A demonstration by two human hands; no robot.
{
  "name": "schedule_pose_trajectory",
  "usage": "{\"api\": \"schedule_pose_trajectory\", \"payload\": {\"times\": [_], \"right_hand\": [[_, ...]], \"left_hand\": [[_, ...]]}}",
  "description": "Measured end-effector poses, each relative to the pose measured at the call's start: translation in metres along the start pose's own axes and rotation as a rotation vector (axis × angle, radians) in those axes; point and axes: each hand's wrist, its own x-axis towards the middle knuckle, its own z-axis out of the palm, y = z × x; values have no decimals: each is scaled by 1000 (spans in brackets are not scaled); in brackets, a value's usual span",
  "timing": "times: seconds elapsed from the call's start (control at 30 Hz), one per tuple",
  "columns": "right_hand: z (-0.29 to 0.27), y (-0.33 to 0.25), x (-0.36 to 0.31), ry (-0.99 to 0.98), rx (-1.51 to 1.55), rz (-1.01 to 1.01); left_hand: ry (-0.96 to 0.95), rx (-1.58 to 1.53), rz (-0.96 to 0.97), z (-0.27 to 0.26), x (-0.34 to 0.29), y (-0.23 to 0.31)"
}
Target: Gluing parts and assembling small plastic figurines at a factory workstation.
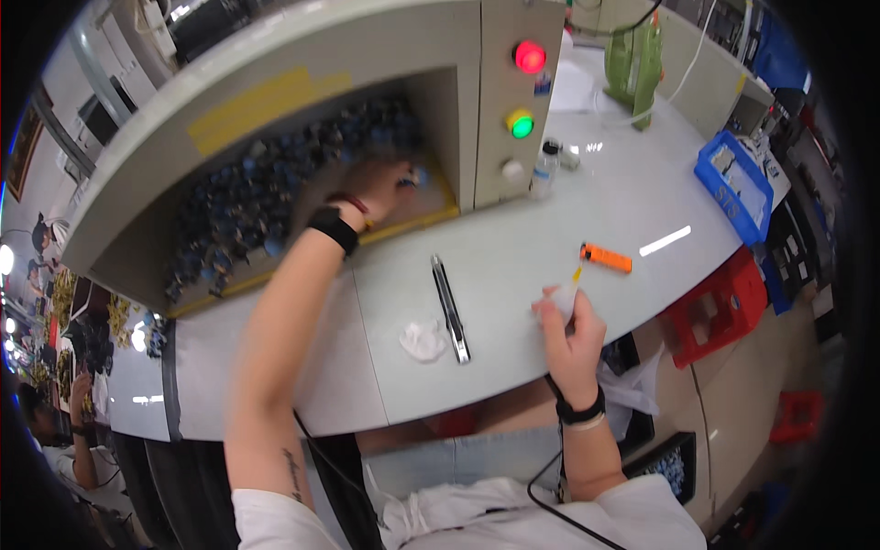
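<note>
My left hand (374, 191) reaches into the wide opening of a beige box-shaped machine (466, 119). Its fingers are blurred, beside a small blue-and-silver part (418, 176); whether they grip it is unclear. Many similar small dark blue parts (261, 183) lie heaped on the machine's floor. Over the white table (513, 247), my right hand (574, 341) is closed round a small translucent bottle (566, 298) with a thin yellow tip pointing up. Just beyond that tip lies an orange lighter-like object (607, 258). Between my arms rest a silver-and-black utility knife (449, 310) and a crumpled white tissue (423, 341).
Red and green lamps (521, 124) glow on the machine's front. Small clear bottles (544, 172) stand against its right side. Farther back are a green upright device (634, 69) and a blue tray (735, 188). A red stool (720, 307) stands beyond the table's right edge.
</note>
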Motion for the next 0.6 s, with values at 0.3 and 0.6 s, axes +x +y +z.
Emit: {"api": "schedule_pose_trajectory", "payload": {"times": [0.3,0.6], "right_hand": [[10,-6,10,36,104,75],[-1,-14,-11,65,240,98]], "left_hand": [[-50,-230,-174,-99,-126,78],[309,-1631,-971,-83,-248,179]]}}
